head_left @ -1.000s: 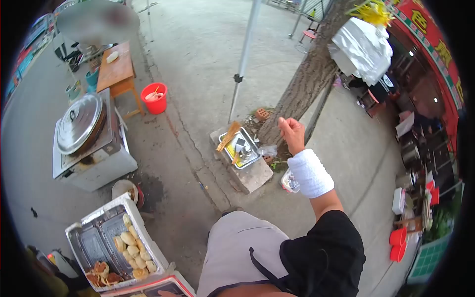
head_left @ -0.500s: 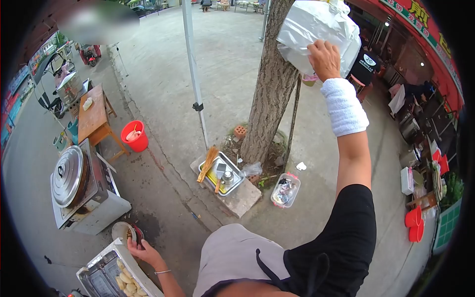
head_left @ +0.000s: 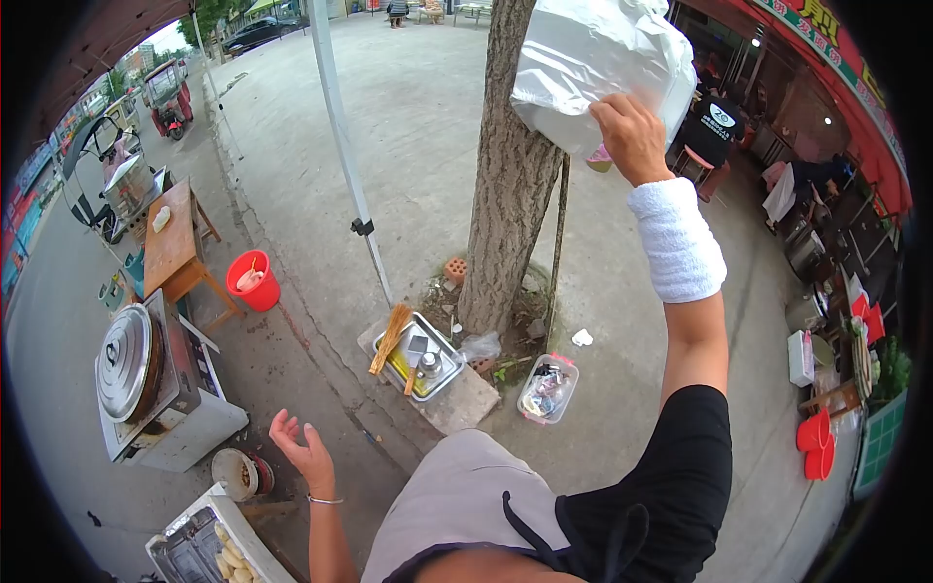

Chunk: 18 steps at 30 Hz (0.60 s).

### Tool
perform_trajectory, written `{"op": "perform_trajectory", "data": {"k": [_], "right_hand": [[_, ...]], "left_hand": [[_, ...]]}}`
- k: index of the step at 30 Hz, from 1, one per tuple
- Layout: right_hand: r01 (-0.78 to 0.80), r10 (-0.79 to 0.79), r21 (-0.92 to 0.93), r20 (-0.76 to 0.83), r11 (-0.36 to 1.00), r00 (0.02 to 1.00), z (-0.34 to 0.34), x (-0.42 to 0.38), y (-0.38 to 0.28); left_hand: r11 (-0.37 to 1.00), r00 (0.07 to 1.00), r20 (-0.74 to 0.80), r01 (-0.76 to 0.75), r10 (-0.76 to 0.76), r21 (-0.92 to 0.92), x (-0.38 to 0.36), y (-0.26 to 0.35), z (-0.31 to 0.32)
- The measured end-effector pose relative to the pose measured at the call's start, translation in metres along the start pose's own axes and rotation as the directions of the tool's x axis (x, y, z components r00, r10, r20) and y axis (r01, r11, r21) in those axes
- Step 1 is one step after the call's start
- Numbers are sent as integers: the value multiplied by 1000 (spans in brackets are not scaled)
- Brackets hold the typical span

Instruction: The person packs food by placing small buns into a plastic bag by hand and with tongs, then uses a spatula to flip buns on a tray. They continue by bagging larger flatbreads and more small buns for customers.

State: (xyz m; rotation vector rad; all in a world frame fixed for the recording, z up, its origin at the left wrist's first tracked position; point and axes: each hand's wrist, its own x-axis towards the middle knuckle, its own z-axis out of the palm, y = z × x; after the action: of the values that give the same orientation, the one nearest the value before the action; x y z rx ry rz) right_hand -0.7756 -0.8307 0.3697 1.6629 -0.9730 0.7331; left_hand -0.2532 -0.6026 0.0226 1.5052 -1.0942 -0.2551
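Left hand [head_left: 303,455] has lifted off the tray corner where it sat half a second ago; now up in the air, palm out, fingers spread wide, holding nothing. Right hand [head_left: 632,136] stays high at the white plastic bags [head_left: 593,58] hung on the tree trunk [head_left: 510,185], slightly lower on the bundle than before; fingers curled into the bundle's lower edge, pinching the plastic, though how much is gripped can't be told. White wristband [head_left: 677,240] on that forearm.

Edges: bag bundle hangs against the trunk's right side, touching the bark. Below the left hand, the metal tray of buns [head_left: 209,549] sits at the bottom left, cut by the frame, with a small bowl [head_left: 236,473] just beside its upper corner. White cooker with steel lid [head_left: 146,379] stands near, to the left. Canopy pole [head_left: 345,165] rises between cooker and trunk. At the trunk's foot a steel tray of tools [head_left: 423,355] rests on a concrete block, with a clear plastic box [head_left: 547,387] just right of it.

Open room: bare pavement between the left hand and the concrete block, and wide open ground behind the pole. Red bucket [head_left: 255,282] by the wooden table [head_left: 173,243], well apart from both hands.
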Motion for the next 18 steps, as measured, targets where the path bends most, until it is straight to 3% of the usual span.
{"op": "perform_trajectory", "data": {"k": [3,6,15,17,18], "right_hand": [[-259,250,194,68,946,966,-5,-3,8],[-525,465,455,245,720,851,-14,-2,9],[-673,450,539,501,506,740,-18,6,16],[-245,129,476,262,845,956,-36,9,-12],[11,-80,396,158,918,984,-44,10,-36]], "left_hand": [[1000,1000,16,0,0,0,-4,6,7],[1000,999,39,10,-10,-5,-8,6,11],[1000,997,74,-8,10,-27,-15,22,22],[997,992,125,18,-9,-69,-15,22,26],[996,989,143,36,-23,-86,-15,25,27]]}}
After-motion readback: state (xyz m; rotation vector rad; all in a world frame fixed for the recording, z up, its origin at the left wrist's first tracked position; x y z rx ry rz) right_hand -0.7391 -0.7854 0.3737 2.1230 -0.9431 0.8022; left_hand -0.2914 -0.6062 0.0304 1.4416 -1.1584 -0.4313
